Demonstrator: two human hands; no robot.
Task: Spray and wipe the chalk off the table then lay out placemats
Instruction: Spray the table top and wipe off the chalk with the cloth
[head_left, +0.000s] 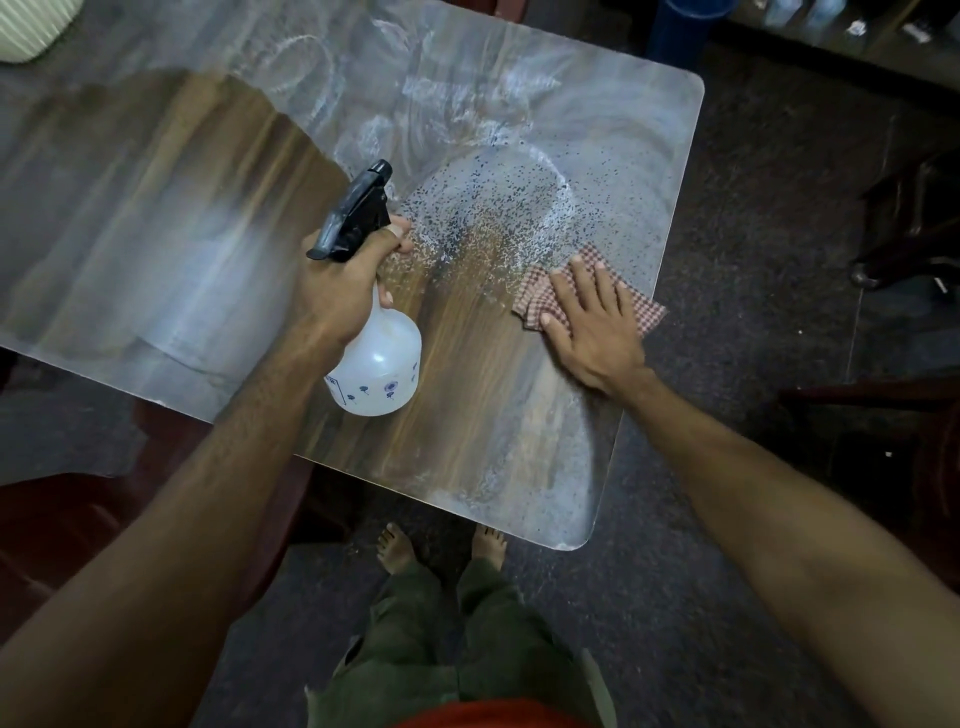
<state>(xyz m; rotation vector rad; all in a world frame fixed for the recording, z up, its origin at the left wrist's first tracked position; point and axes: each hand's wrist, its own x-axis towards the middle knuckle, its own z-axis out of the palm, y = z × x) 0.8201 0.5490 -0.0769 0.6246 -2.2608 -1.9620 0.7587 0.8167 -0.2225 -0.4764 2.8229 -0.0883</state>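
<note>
Dark speckled flooring surrounded a wood-grain table (156, 218) that filled the upper and centre of the frame in the single head view. Chalk marks (311, 62) were seen as pale swirls at upper centre, and a ring of chalk dotted with spray droplets (493, 208) lay at centre right. A cleaner strip of bare wood grain was visible at centre and lower centre.

A spray bottle (376, 358) was held above the table at centre frame by the left hand (337, 291), which was closed around the neck with one finger on the black trigger head (358, 213). The translucent bottle's fill level could not be determined. A checked cloth (644, 312) was pressed flat against the table near the right edge by the right hand (592, 322), fingers spread and extended.

The task was judged to be in progress: spraying was partly done, most chalk remained to be wiped, and no placemats were visible.
</note>
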